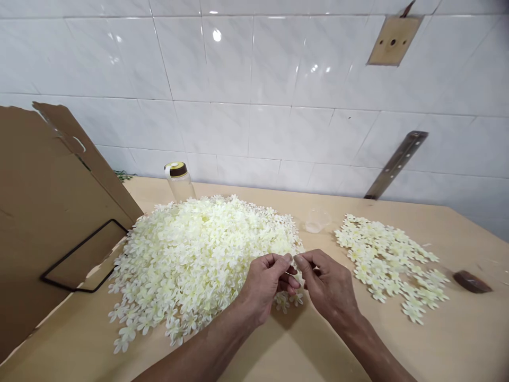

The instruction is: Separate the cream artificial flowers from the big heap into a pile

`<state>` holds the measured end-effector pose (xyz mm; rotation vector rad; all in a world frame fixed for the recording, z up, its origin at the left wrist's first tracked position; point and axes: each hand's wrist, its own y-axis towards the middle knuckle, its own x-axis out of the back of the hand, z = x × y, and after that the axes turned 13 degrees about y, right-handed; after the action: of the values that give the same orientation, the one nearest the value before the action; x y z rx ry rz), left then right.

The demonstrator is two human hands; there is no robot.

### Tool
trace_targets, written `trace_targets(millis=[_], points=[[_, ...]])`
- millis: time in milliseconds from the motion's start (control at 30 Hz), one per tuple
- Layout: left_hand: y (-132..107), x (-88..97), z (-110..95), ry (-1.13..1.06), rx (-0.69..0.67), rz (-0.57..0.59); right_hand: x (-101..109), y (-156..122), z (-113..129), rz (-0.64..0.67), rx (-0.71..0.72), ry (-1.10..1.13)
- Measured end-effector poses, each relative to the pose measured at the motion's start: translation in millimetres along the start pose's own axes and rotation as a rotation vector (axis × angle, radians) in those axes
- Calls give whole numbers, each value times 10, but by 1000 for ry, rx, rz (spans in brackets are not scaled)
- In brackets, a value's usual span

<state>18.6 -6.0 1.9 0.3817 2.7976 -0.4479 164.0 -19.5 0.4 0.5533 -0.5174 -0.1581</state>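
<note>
A large heap of pale yellow-white artificial flowers (202,244) covers the left and middle of the table. At its right edge, my left hand (268,281) is closed in a pinch, thumb against fingers. My right hand (328,281) pinches too, its fingertips almost meeting those of the left. Whatever sits between the fingertips is too small or too hidden to make out. Right of my hands lies a smaller, flatter spread of the same flowers (382,254). A few flowers show just below my left fingers.
A cardboard box (55,212) and a black wire frame (79,254) stand at left. Behind the heap is a clear bottle (181,185) with a dark lid. A small transparent cup (315,225), a dark brown object (472,281) and a metal bracket (397,163) by the tiled wall are farther right.
</note>
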Motion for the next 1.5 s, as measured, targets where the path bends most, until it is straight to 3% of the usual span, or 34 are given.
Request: trace_targets(millis=[167, 367, 500, 600, 800, 933, 1200, 1500], points=[[-9, -5, 6, -12, -27, -6, -28, -11, 6, -16, -105, 52], [-1, -1, -11, 29, -82, -30, -16, 2, 14, 2, -358, 335], [7, 5, -3, 8, -91, -9, -4, 2, -1, 16, -412, 429], [6, 2, 16, 12, -91, -6, 6, -10, -5, 26, -362, 357], [-24, -23, 11, 11, -90, -12, 0, -20, 15, -9, -104, 80], [-46, -45, 4, 51, -104, -19, -14, -25, 6, -30, -74, 10], [-46, -62, -3, 92, -125, -53, 12, 0, 42, 4, -298, 196], [-15, -34, -38, 74, -107, -98, 31, 66, -86, 37, -606, 692]])
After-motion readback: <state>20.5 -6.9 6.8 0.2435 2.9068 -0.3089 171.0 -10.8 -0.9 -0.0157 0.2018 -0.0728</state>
